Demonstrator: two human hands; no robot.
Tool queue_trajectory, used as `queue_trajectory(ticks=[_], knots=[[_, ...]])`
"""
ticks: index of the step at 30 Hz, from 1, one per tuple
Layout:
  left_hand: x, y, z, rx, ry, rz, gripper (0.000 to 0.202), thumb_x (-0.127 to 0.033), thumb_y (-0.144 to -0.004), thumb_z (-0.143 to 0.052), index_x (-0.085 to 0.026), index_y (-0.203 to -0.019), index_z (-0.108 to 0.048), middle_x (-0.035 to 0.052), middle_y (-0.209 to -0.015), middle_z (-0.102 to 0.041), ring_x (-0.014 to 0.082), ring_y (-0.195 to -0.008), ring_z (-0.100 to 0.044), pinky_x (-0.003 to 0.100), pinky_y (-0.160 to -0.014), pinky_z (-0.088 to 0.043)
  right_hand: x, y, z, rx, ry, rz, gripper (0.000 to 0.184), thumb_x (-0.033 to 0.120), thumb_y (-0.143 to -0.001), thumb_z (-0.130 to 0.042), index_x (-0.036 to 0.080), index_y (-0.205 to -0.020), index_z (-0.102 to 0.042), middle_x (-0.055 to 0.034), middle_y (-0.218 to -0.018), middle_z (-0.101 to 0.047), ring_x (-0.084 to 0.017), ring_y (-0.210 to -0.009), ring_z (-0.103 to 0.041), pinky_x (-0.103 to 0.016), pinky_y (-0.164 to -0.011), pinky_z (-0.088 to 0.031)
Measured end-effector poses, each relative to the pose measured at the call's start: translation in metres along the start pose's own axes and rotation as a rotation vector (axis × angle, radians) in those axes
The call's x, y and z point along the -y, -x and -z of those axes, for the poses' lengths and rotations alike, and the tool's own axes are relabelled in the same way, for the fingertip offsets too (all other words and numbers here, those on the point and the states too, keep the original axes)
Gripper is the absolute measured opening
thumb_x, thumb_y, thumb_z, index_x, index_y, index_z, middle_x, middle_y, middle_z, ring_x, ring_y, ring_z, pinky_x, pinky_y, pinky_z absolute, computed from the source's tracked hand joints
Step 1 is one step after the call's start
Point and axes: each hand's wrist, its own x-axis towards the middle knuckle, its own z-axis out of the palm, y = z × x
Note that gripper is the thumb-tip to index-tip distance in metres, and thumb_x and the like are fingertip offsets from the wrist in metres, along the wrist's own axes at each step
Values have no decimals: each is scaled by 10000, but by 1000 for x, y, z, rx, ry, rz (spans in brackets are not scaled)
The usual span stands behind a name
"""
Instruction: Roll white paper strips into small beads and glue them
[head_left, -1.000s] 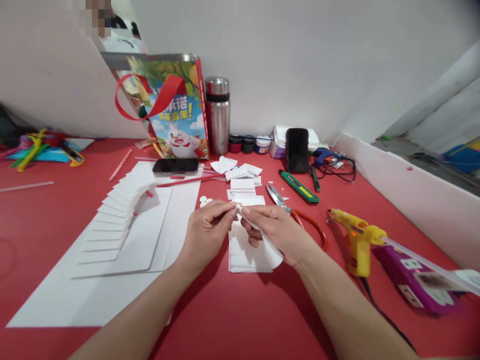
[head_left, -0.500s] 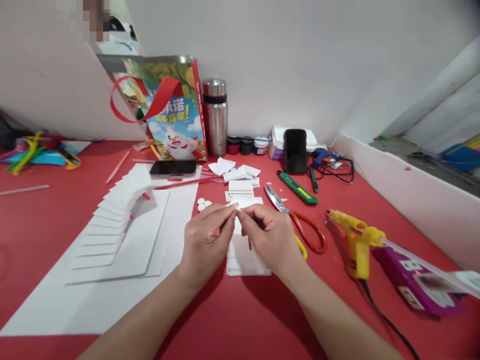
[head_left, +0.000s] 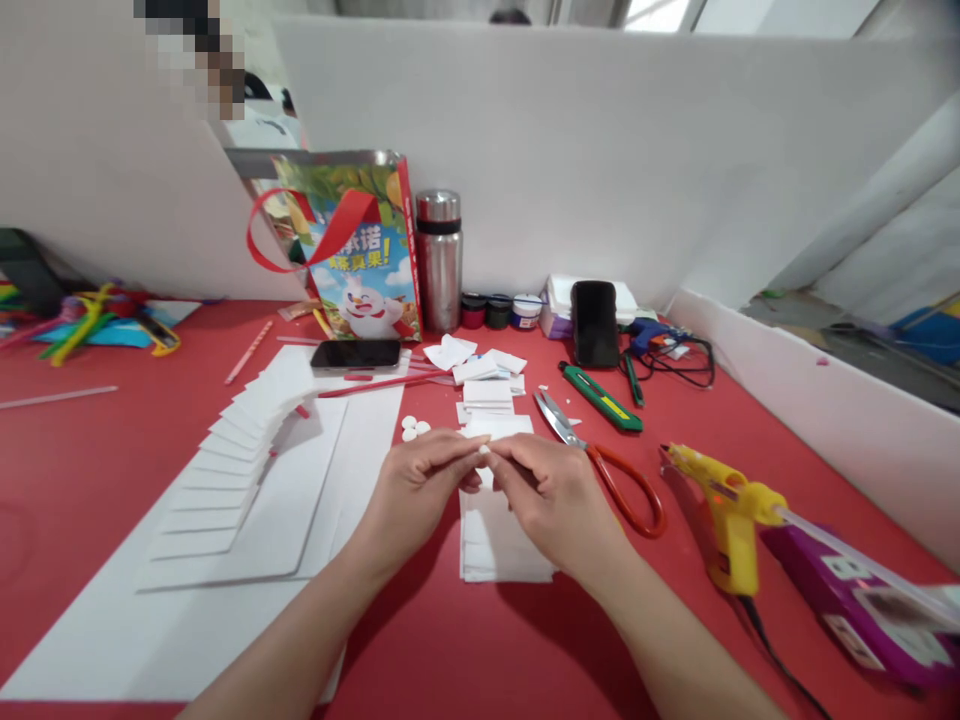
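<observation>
My left hand [head_left: 422,485] and my right hand [head_left: 553,492] meet at the fingertips, both closed in a pinch on a small white piece [head_left: 484,450]. The fingers cover most of it, so I cannot make out its kind. Below the hands lies a stack of white paper strips [head_left: 502,555] on the red table. Several small white discs [head_left: 415,429] rest just beyond my left hand. Orange-handled scissors [head_left: 626,495] lie to the right of my right hand, blades pointing away. At left, a fanned curve of white cards [head_left: 217,455] stands on a white board [head_left: 304,520].
A yellow glue gun [head_left: 724,510] with its stick and cord sits at right by a purple box [head_left: 847,610]. Farther back are a green cutter [head_left: 604,398], two phones, paint jars [head_left: 499,311], a steel flask [head_left: 440,265] and a printed bag [head_left: 360,260]. A low white wall edges the right.
The view has tilted up a little, so everything sits lower in the picture. Both hands stay together, and the white piece between the fingertips shows more plainly.
</observation>
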Motion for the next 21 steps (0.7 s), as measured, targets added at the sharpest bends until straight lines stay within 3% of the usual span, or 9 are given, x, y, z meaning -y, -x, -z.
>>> queue_trajectory(ticks=[5, 9, 12, 15, 18, 21], knots=[[3, 2, 0, -1, -208, -149, 226, -182, -948, -585, -206, -1071, -774, 63, -846, -715, 152, -735, -662, 295, -708, -535, -3, -2, -1, 46, -27, -48, 225, 215, -952, -545, 174, -795, -701, -6, -658, -670, -132, -582, -610, -251, -598, -428], [1, 4, -2, -29, -333, -213, 225, -166, -954, -564, -200, -1068, -755, 66, -852, -706, 173, -794, -649, 310, -742, -513, 1, -4, 1, 80, -221, -228, 252, 283, -940, -594, 171, -737, -692, -3, -599, -673, -131, -557, -639, -235, -598, -467], [-1, 4, -4, -51, -366, -214, 205, -161, -956, -554, -193, -1049, -735, 62, -869, -711, 181, -825, -645, 312, -761, -505, 2, -8, 3, 170, -587, -519, 363, 442, -955, -560, 146, -796, -696, -44, -587, -681, -161, -540, -655, -261, -568, -517], [-1, 3, -3, -68, -346, -197, 182, -157, -956, -559, -187, -1020, -726, 60, -936, -722, 173, -864, -650, 302, -792, -501, -2, -10, 5, 337, -1041, -757, 495, 528, -1008, -387, 122, -938, -661, -114, -738, -725, -198, -584, -688, -349, -596, -578], [-1, 3, -1, -62, -336, -210, 178, -142, -947, -571, -177, -1008, -734, 56, -923, -716, 161, -852, -652, 279, -781, -497, -9, -10, 5, 428, -1200, -794, 433, 500, -1006, -418, 127, -956, -632, -107, -790, -714, -166, -552, -639, -340, -582, -571], [-2, 2, 1, -58, -331, -216, 199, -135, -943, -575, -187, -1027, -747, 53, -907, -715, 157, -838, -651, 276, -779, -493, -11, -9, 2, 403, -1216, -726, 337, 467, -957, -558, 144, -878, -611, -25, -721, -626, -78, -476, -455, -232, -492, -456]])
